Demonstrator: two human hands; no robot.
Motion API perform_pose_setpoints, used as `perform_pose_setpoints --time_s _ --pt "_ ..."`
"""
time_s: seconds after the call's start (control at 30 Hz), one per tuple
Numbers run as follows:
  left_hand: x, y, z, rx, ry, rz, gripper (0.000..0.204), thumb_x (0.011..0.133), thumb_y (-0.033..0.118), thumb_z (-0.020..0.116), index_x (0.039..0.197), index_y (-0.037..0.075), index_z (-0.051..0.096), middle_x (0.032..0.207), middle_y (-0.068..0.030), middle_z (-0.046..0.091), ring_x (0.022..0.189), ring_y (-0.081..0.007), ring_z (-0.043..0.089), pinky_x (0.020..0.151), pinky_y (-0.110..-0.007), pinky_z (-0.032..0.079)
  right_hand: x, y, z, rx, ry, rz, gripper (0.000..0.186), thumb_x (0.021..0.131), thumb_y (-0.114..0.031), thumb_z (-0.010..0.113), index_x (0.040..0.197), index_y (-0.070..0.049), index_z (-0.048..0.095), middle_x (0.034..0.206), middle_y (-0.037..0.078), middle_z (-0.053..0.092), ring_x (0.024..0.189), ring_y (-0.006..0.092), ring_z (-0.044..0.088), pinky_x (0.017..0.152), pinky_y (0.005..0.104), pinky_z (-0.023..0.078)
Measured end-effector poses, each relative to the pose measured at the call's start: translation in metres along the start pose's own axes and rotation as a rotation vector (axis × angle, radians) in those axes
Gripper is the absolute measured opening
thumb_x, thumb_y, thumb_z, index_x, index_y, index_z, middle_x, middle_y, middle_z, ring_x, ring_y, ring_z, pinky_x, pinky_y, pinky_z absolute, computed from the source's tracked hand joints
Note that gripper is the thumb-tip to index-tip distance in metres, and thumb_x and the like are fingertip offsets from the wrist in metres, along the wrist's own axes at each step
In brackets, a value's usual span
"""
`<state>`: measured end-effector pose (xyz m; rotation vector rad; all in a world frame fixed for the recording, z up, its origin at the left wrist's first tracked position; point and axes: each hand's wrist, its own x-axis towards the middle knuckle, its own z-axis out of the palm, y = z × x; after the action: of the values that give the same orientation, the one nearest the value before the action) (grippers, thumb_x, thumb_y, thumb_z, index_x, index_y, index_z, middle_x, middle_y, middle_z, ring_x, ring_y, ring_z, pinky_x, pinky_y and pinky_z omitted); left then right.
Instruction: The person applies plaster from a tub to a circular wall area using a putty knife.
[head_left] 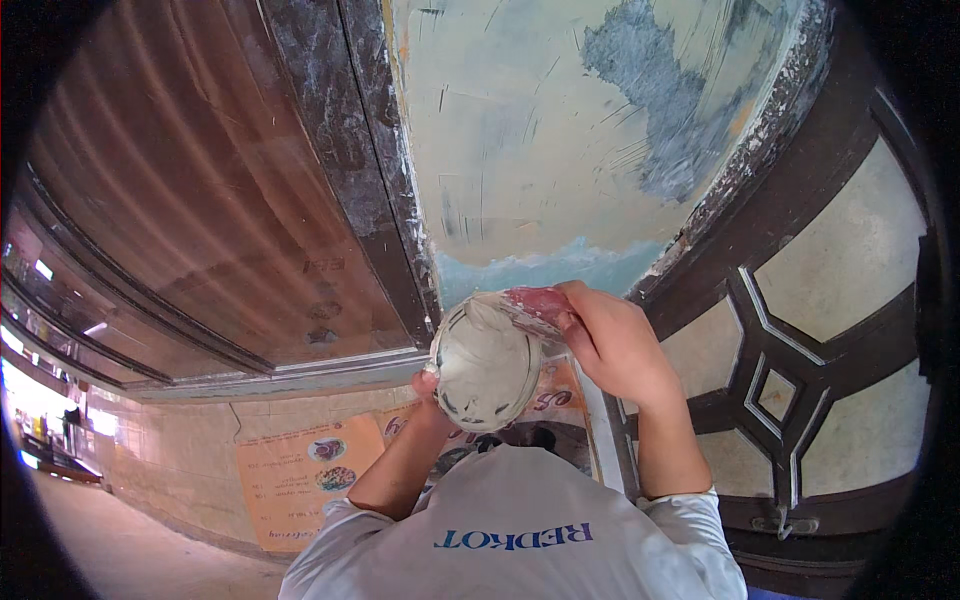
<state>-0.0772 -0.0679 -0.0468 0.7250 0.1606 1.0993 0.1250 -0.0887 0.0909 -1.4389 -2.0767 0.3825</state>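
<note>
My left hand (pixel 428 388) is closed on the left rim of a round bowl (pixel 524 388) in front of my chest. Off-white, creamy filler (pixel 478 368) lies in the bowl and is smeared over its rim. My right hand (pixel 622 345) grips a red spreader (pixel 538 302) smeared with the same filler. The spreader's far end meets the filler at the bowl's upper right edge. Most of my left fingers are hidden by the bowl.
Ahead stands a wall panel (pixel 520 130) with pale filler, grey patches and light blue paint below. A dark-framed glass pane (pixel 220 200) is at left, a dark door with pale panels (pixel 830 260) at right. Orange printed sheets (pixel 290 490) are at lower left.
</note>
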Motion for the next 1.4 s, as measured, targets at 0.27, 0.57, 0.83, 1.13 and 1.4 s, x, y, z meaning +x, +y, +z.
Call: perform_pose_setpoints --time_s 0.27,0.57,0.83,1.13,1.4 --pt "-0.011 -0.008 -0.004 -0.065 0.124 -0.108 0.099 0.079 0.082 0.039 0.147 0.01 0.035 0.145 -0.0144 0.044 0.128 -0.0316 0.048 0.105 -0.049 0.042 0.001 0.0 0.01 -0.342 0.035 -0.301 0.026 0.08 -0.011 0.061 0.106 -0.011 0.065 0.104 0.004 0.067 0.102 0.0289 0.059 0.078 0.0419 0.049" --pt "-0.011 0.0 -0.018 -0.506 0.139 -0.096 0.092 0.085 0.08 0.03 0.147 0.013 0.038 0.148 -0.0135 0.043 0.131 -0.0342 0.045 0.108 -0.052 0.037 -0.005 0.039 0.052 -0.018 0.126 -0.416 0.029 0.067 -0.002 0.068 0.095 -0.008 0.066 0.106 0.006 0.066 0.106 0.0315 0.059 0.09 0.0417 0.05" --pt "-0.014 0.0 -0.015 -0.607 0.047 -0.13 0.095 0.082 0.082 0.032 0.146 0.013 0.039 0.147 -0.0147 0.043 0.131 -0.0361 0.045 0.108 -0.055 0.037 -0.008 0.082 0.069 -0.101 0.332 -0.522 0.021 0.065 -0.001 0.069 0.085 -0.003 0.064 0.103 0.009 0.066 0.106 0.0334 0.059 0.09 0.0424 0.049" --pt "-0.012 -0.011 -0.033 -0.422 0.167 -0.105 0.101 0.077 0.085 0.038 0.146 0.011 0.04 0.147 -0.0184 0.042 0.131 -0.039 0.045 0.106 -0.059 0.039 -0.016 0.112 0.055 -0.087 0.568 -0.355 0.023 0.065 0.002 0.063 0.087 -0.005 0.06 0.093 0.012 0.065 0.086 0.0334 0.059 0.077 0.0407 0.047" --pt "0.0 -0.006 -0.036 -0.213 0.086 0.022 0.113 0.065 0.083 0.056 0.149 0.011 0.031 0.148 -0.0191 0.038 0.131 -0.0389 0.046 0.105 -0.058 0.043 -0.009 0.053 0.022 0.117 0.306 -0.07 0.023 0.07 -0.01 0.074 0.087 -0.006 0.06 0.085 0.007 0.064 0.079 0.0265 0.06 0.07 0.0358 0.048"
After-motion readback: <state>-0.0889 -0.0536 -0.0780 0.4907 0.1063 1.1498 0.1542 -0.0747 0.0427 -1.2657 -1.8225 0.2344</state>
